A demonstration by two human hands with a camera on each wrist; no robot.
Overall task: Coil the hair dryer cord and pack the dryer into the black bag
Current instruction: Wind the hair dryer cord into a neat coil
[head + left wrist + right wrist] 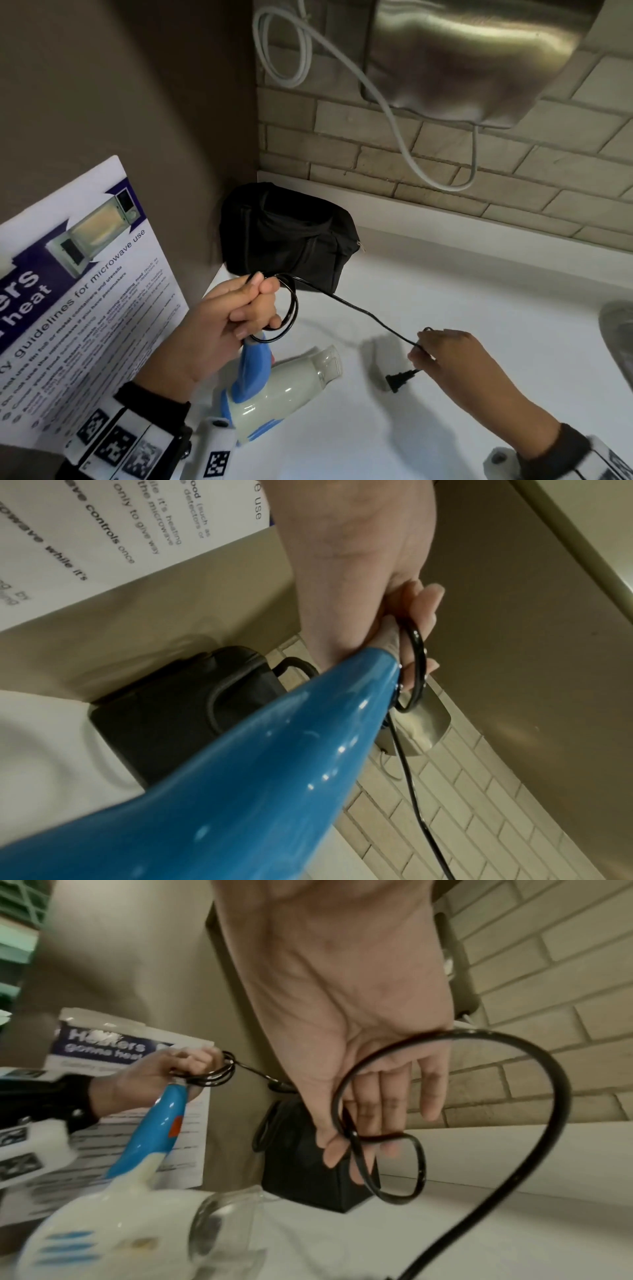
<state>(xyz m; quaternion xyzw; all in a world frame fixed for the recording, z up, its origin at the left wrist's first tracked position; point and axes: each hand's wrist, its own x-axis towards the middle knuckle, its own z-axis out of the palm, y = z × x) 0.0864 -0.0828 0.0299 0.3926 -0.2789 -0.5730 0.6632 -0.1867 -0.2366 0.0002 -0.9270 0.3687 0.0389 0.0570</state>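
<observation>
White counter (445,308); brick-tile wall (428,161); steel dispenser (479,58) above.

A laminated microwave-use poster (82,274) leaned vs the brown side wall (154,102) at left. A steel wall unit (479,58) hung on the tiled back wall (411,164), w/ a white cable (394,116) looping below it, over the white counter (445,308).

Blue-and-cream hair dryer (274,387), black cord (359,310), black bag (291,236)
</observation>
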